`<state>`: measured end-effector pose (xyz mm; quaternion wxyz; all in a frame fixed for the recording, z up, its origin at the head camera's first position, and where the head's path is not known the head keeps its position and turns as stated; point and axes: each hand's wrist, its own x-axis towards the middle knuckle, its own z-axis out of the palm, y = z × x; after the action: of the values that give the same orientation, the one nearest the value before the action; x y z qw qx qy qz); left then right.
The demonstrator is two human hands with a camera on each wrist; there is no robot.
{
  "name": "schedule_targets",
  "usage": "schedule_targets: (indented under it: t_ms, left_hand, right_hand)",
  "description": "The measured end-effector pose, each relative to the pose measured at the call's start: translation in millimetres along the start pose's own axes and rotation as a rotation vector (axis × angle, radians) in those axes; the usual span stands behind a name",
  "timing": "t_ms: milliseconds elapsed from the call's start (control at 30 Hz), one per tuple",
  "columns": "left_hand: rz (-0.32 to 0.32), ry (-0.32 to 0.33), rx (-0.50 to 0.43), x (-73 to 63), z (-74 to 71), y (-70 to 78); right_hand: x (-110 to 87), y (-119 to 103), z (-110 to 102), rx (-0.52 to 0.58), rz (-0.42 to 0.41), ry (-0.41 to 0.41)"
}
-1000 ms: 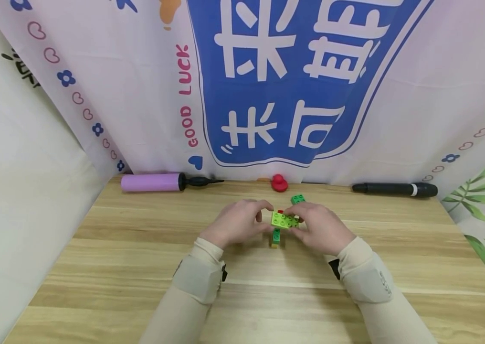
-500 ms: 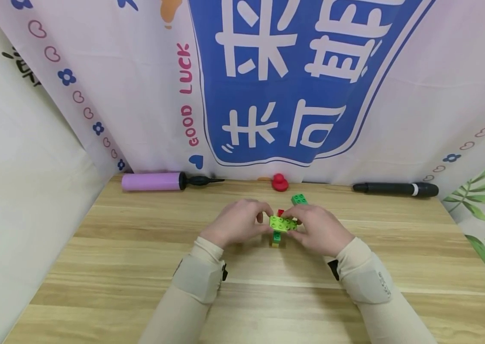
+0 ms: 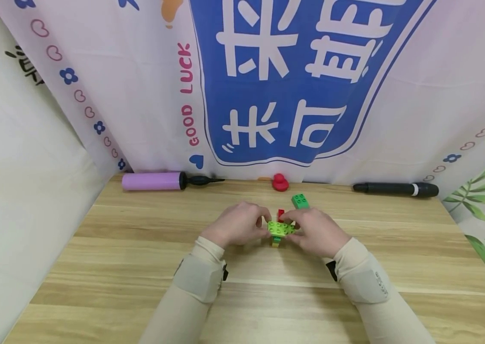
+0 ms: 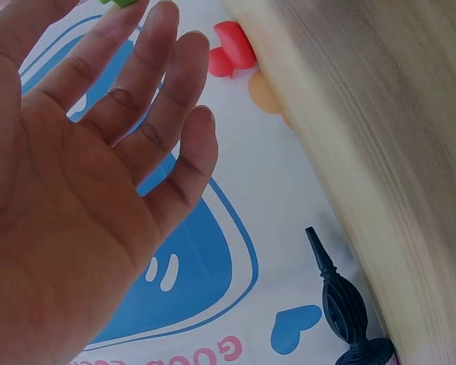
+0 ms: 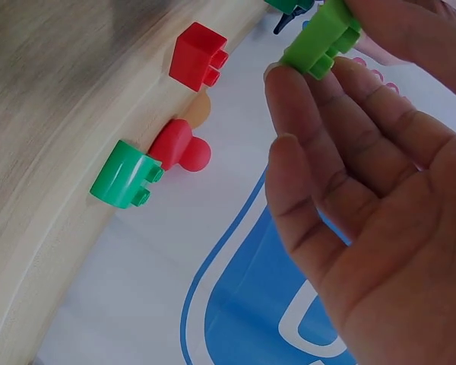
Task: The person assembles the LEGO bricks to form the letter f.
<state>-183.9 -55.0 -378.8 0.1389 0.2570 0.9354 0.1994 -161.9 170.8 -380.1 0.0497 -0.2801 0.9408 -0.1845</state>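
A lime-green toy building brick [image 3: 278, 228] with two rows of studs lies level between both hands. My left hand [image 3: 242, 224] pinches its left end between thumb and index finger; the other fingers fan out in the left wrist view. At the right end, my right hand [image 3: 316, 231] grips it with thumb and fingertips, and the brick's side [image 5: 319, 42] shows in the right wrist view. Below it stands a small green-and-yellow brick stack [image 3: 276, 241], partly covered from above. Just behind is a red brick [image 3: 280, 213], close to the right fingertips.
Behind the right hand sits a green brick [image 3: 300, 200]. Along the table's back edge lie a purple hand pump [image 3: 154, 181], a small red rounded toy [image 3: 280, 182] and a black cylindrical tool [image 3: 397, 189]. A printed cloth [image 3: 139, 95] hangs behind the wooden table [image 3: 139, 286].
Both hands have brought the lime-green brick slightly toward me and left, over the green-and-yellow stack. More of the red brick and the green brick behind now shows.
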Motion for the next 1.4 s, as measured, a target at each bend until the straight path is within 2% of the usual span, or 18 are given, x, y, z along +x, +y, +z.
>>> schedule_targets:
  t_ms: [367, 700, 1400]
  left_hand:
    - [0.002, -0.011, 0.005, -0.3, 2.8, 1.2]
    - [-0.030, -0.045, 0.000, -0.8, 2.5, 2.7]
    - [-0.036, -0.048, 0.002, -0.3, 2.7, 3.8]
  right_hand:
    - [0.7, -0.4, 0.3, -0.005, 0.012, -0.029]
    - [0.3, -1.1, 0.8, -0.013, 0.016, -0.040]
    - [1.4, -0.2, 1.5, -0.006, 0.017, -0.051]
